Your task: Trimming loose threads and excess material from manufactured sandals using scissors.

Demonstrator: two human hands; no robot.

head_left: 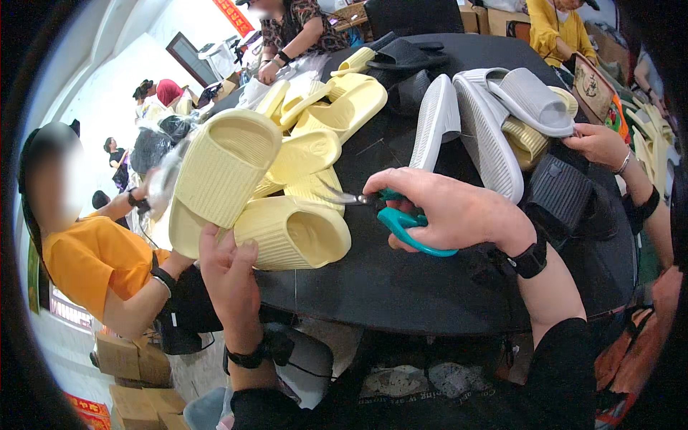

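Note:
My left hand (233, 276) is closed on the edge of a pale yellow slide slipper (226, 168), held up and tilted on the left. Against my thumb sits a second yellow slipper (294, 233), its strap facing me; I cannot tell if I hold it too. My right hand (459, 211) grips teal-handled scissors (416, 233), blades slightly apart and pointing left at the yellow slippers. Behind them several more yellow slippers (344, 107) lie heaped on the black table (380, 287).
Grey slippers (487, 136) lie right of centre, with a black slipper (559, 197) nearby. A co-worker's hand (602, 147) touches a grey one. More black slippers (408, 54) lie at the back. A person in orange (107, 265) is close on the left; cardboard boxes (132, 358) stand below.

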